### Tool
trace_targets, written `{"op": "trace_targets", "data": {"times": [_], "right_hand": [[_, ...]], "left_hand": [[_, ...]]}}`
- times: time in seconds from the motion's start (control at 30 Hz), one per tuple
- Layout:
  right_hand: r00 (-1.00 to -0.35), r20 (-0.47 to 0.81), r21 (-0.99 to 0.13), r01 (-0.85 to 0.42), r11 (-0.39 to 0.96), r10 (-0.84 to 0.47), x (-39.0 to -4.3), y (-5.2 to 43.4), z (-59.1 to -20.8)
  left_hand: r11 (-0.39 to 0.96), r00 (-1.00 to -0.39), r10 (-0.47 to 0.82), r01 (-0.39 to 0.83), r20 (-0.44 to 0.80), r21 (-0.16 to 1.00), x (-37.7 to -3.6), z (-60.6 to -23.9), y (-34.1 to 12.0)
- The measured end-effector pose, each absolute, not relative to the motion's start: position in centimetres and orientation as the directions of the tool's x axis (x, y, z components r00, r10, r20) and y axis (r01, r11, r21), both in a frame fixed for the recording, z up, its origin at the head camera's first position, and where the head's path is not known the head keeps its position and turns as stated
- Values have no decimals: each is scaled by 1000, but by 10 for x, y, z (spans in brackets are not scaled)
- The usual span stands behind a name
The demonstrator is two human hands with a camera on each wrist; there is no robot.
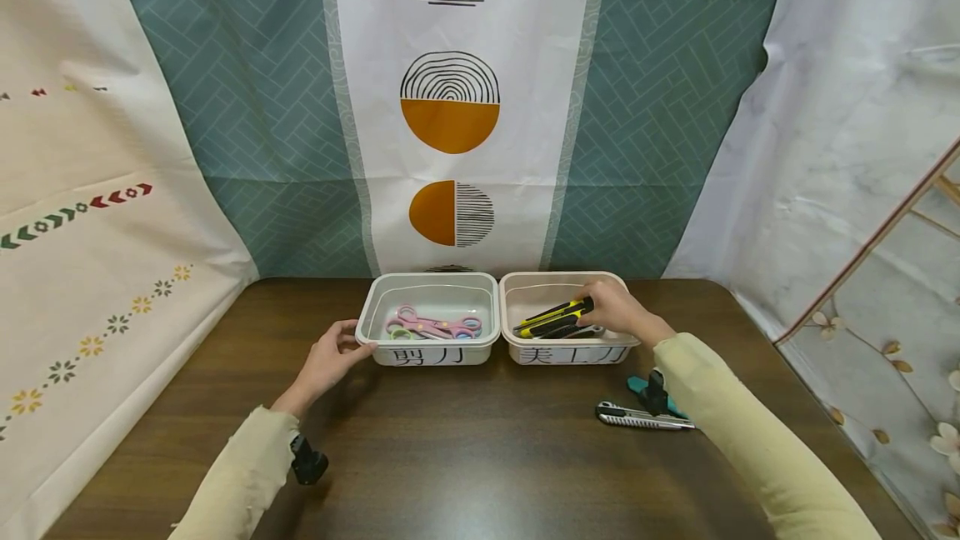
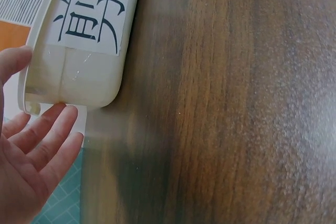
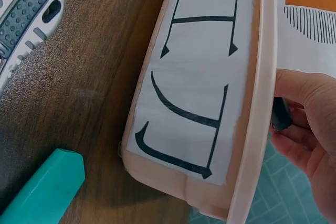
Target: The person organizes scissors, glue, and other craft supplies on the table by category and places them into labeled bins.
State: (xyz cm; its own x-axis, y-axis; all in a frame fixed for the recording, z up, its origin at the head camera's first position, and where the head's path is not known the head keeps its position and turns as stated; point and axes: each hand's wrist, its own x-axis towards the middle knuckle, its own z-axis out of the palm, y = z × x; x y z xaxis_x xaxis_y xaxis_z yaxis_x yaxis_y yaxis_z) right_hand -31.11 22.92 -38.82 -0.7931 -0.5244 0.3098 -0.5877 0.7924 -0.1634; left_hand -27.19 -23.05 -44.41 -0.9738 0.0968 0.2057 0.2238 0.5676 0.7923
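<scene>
My left hand [image 1: 335, 355] is at the left end of a white plastic box [image 1: 429, 355], its thumb at the rim and fingertips against the end wall. Pink-handled scissors [image 1: 438, 326] lie inside with other scissors. My right hand [image 1: 613, 307] reaches over a pale pink box [image 1: 510, 282] and pinches the black end of a yellow and black utility knife [image 1: 551, 322]. In the right wrist view, that black end [image 3: 282, 114] shows between thumb and fingers, partly behind the rim. Other cutters lie under it in the box, mostly hidden.
On the brown table [image 1: 450, 448], a grey and black utility knife [image 1: 637, 417] lies at the right, in front of the pink box. A teal cutter [image 1: 639, 384] is beside it, partly covered by the right wrist camera. Patterned cloth [image 1: 277, 107] hangs behind the boxes.
</scene>
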Motion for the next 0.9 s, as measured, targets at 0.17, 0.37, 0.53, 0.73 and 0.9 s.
{"op": "trace_targets", "data": {"times": [0.17, 0.37, 0.53, 0.73, 0.9], "right_hand": [[-793, 301, -150, -587, 795, -529, -313, 232, -392], [-804, 281, -182, -581, 793, -524, -313, 235, -395], [-837, 242, -211, -538, 816, -490, -311, 239, -398], [-863, 209, -242, -502, 830, -461, -310, 243, -401], [-862, 209, -237, -503, 831, -462, -309, 245, -401]], "left_hand": [[567, -975, 90, 218, 203, 794, -272, -444, -230], [570, -974, 88, 221, 209, 791, -272, -445, -230], [565, -974, 92, 222, 206, 795, -272, -445, -230], [562, -976, 90, 216, 201, 799, -271, -445, -230], [562, -976, 92, 216, 199, 798, -271, -444, -231]]}}
